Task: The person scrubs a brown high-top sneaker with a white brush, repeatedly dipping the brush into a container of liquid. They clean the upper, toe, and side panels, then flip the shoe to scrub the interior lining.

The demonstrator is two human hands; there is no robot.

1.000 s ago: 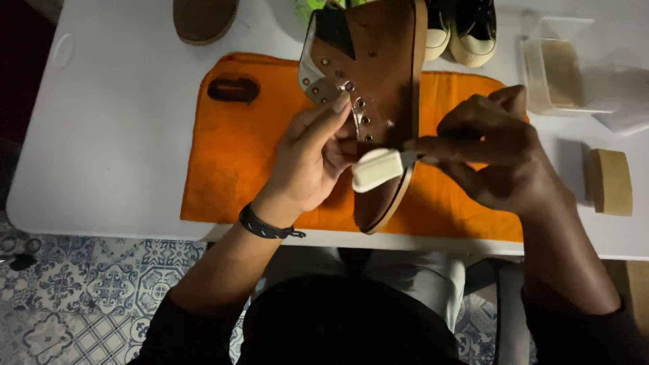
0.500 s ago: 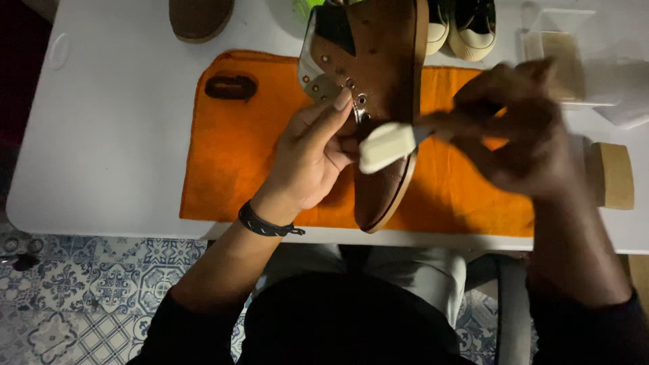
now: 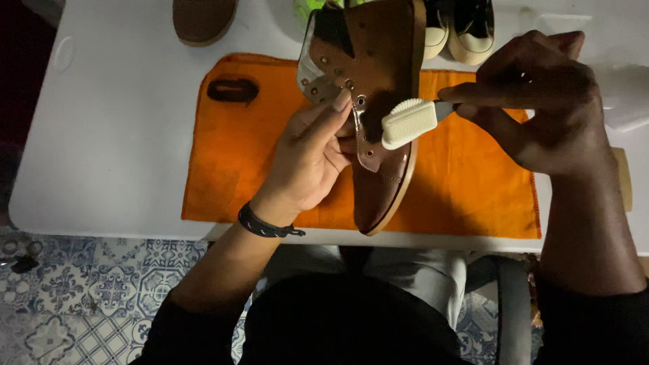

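- I see a white table point(image 3: 115, 135), with patterned blue and white floor tiles point(image 3: 101, 297) showing below its near edge.
- An orange cloth point(image 3: 466, 182) lies flat on the middle of it, and a small dark oval thing point(image 3: 232, 90) rests on the cloth's far left corner.
- At the far edge I make out a brown sole point(image 3: 203, 19) and a pair of dark sneakers with pale toe caps point(image 3: 460, 30).
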